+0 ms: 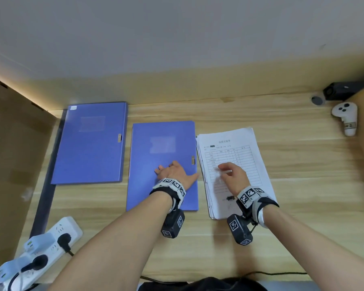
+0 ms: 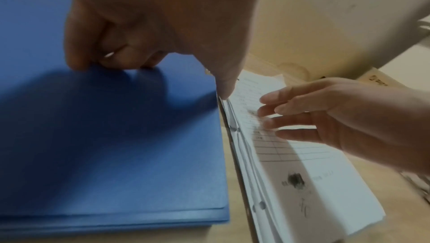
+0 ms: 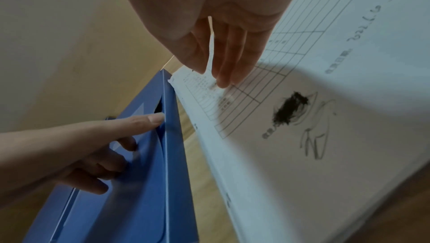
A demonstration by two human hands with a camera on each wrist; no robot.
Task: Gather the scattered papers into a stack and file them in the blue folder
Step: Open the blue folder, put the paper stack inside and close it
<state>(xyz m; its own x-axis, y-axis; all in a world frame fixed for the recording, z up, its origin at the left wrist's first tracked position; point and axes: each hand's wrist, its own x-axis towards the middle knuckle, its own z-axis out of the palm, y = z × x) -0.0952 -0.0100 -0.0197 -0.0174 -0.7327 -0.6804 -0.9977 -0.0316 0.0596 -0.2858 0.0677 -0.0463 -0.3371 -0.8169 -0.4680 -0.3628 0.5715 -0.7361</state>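
A shut blue folder (image 1: 162, 148) lies flat in the middle of the wooden desk (image 1: 292, 164). My left hand (image 1: 172, 171) rests on its lid, bent fingertips (image 2: 76, 64) pressing the cover and the thumb (image 3: 151, 120) stretched to the right edge near the clasp. A stack of printed papers (image 1: 240, 148) with a table on top lies just right of the folder (image 2: 116, 145), edges roughly squared. My right hand (image 1: 233, 175) lies over the stack (image 3: 325, 118) with straight fingers (image 3: 223, 74) touching the top sheet. It holds nothing.
A second blue folder (image 1: 90, 143) lies at the back left. A white power strip (image 1: 51, 240) with plugs sits at the front left. A white controller (image 1: 346, 118) and a black device (image 1: 343, 91) are at the back right. Cardboard (image 1: 13, 154) borders both sides.
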